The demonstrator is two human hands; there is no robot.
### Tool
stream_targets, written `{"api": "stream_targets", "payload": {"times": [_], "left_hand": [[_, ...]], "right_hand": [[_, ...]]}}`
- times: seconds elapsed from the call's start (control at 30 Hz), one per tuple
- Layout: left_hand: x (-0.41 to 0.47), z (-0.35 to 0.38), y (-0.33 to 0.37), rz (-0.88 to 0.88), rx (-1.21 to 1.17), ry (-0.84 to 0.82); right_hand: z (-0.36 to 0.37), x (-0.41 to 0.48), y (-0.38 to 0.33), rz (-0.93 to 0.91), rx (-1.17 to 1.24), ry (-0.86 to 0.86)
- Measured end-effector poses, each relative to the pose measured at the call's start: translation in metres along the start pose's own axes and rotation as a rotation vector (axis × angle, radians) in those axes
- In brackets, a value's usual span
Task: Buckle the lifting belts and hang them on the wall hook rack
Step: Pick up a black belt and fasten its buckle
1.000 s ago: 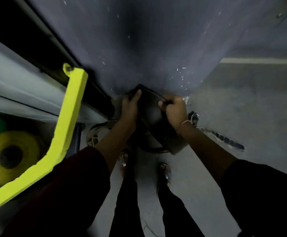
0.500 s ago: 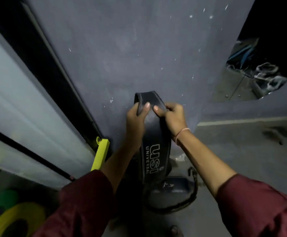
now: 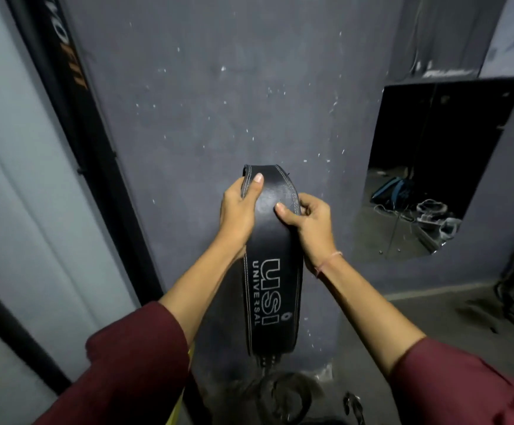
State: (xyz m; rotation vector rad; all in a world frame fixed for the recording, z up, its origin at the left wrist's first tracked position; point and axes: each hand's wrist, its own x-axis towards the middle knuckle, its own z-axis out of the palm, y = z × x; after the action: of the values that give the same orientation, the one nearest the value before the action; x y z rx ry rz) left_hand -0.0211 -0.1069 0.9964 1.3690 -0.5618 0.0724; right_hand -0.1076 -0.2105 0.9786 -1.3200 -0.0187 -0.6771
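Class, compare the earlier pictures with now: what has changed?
The belt rose from near the floor up the wall and now hangs lengthwise, logo showing. The left hand and right hand still grip its top end.

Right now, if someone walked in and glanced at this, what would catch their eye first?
The black lifting belt with white USI UNIVERSAL lettering, held upright at centre against the grey wall. The left hand and right hand grip its top from either side. To the right, a dark rectangular opening or mirror shows tangled cables.
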Motion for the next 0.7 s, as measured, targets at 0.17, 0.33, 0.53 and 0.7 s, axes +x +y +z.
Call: {"api": "stream_targets", "payload": {"times": [0.17, 0.33, 0.53, 0.7], "left_hand": [[0.028, 0.006, 0.04, 0.081, 0.032, 0.02], [0.028, 0.019, 0.055, 0.126, 0.201, 0.104], [-0.022, 0.026, 0.042, 0.252, 0.355, 0.148], [-0.041, 0.032, 0.026, 0.28, 0.211, 0.174]], "right_hand": [[0.0, -0.013, -0.01, -0.015, 0.079, -0.067], [-0.005, -0.014, -0.013, -0.035, 0.119, 0.014], [0.001, 0.01, -0.037, -0.108, 0.139, 0.062], [0.004, 0.033, -0.052, -0.154, 0.074, 0.039]]}}
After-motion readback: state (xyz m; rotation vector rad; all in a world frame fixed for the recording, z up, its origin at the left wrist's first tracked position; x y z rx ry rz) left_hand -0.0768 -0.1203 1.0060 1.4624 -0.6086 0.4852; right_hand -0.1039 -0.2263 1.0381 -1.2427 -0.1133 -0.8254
